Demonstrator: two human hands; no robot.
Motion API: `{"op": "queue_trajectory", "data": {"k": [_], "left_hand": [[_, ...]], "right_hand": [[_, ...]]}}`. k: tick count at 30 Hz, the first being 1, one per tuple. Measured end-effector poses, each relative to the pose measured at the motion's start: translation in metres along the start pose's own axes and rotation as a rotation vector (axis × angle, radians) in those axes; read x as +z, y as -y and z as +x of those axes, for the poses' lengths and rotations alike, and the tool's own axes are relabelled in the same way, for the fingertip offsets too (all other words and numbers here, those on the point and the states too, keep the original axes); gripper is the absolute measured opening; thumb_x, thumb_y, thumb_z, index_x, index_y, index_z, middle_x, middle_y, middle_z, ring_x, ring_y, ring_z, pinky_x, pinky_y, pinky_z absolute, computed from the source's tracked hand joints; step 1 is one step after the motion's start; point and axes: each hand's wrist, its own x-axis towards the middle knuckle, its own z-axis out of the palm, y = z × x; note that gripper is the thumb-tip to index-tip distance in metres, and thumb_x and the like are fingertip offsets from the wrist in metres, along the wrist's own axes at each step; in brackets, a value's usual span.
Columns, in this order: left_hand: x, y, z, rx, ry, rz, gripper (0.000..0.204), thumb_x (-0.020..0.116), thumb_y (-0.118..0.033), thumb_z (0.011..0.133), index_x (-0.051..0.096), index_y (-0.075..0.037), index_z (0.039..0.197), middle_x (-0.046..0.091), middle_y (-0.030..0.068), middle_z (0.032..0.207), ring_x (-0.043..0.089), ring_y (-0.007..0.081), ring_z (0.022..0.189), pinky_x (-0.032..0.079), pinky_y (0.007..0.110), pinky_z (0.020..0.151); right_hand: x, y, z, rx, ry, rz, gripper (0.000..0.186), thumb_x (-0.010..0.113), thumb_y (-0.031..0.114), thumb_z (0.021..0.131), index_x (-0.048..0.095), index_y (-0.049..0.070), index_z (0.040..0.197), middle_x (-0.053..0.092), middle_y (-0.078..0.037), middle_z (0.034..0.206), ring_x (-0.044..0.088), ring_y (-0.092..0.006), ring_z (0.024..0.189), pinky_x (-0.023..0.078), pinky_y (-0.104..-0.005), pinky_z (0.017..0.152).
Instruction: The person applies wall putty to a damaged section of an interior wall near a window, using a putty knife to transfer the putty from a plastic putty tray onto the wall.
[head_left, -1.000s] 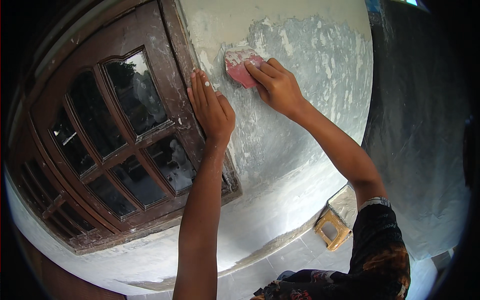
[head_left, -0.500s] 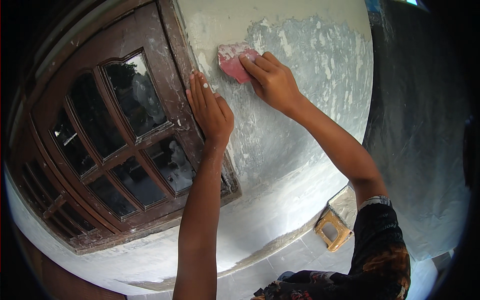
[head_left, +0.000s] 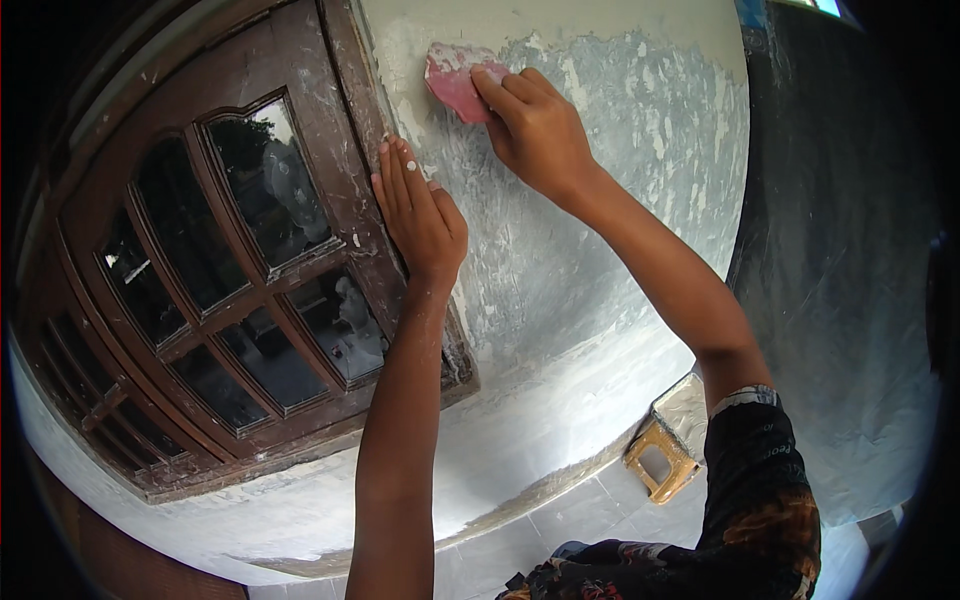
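My right hand (head_left: pixel 540 135) grips a pink putty spreader (head_left: pixel 462 88) with thumb and fingers, its far edge smeared with pale putty. The spreader lies against the wall (head_left: pixel 580 260), near the border between the grey, streaky patch and the cream coat above. My left hand (head_left: pixel 424 215) rests flat, fingers stretched upward, along the edge of the brown wooden window frame (head_left: pixel 357 130), with white specks of putty on the fingers. Nothing is held in it.
Glass panes (head_left: pixel 270 190) fill the window on the left. A dark sheet (head_left: pixel 840 260) hangs at the right. Low on the tiled floor (head_left: pixel 570 520) stands a yellowish stool (head_left: pixel 662 465), with a putty-smeared tray or board (head_left: pixel 684 410) on it.
My right hand has moved up the wall and slightly left with the spreader. The left hand stays in nearly the same place.
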Motion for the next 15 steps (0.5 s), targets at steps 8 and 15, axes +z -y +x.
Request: {"op": "queue_trajectory", "data": {"k": [8,15], "left_hand": [[0.003,-0.003,-0.001,-0.019,0.004,-0.003,0.056,0.037,-0.01,0.099,0.034,0.008,0.152,0.038,0.0239,0.158,0.031,0.0399,0.15,0.02,0.058,0.121],[0.002,-0.003,0.0,-0.002,-0.001,0.009,0.055,0.037,-0.01,0.1,0.034,0.008,0.152,0.038,0.0245,0.158,0.031,0.0397,0.15,0.02,0.058,0.121]], "right_hand": [[0.028,-0.011,-0.013,-0.047,0.074,-0.155,0.043,0.064,0.001,0.077,0.063,-0.002,0.12,0.068,-0.011,0.09,0.065,-0.0295,0.092,0.058,-0.038,0.067],[-0.003,-0.003,0.017,0.035,-0.035,-0.058,0.043,0.066,0.002,0.075,0.064,0.0,0.118,0.067,-0.011,0.089,0.065,-0.0301,0.091,0.058,-0.0401,0.066]]}}
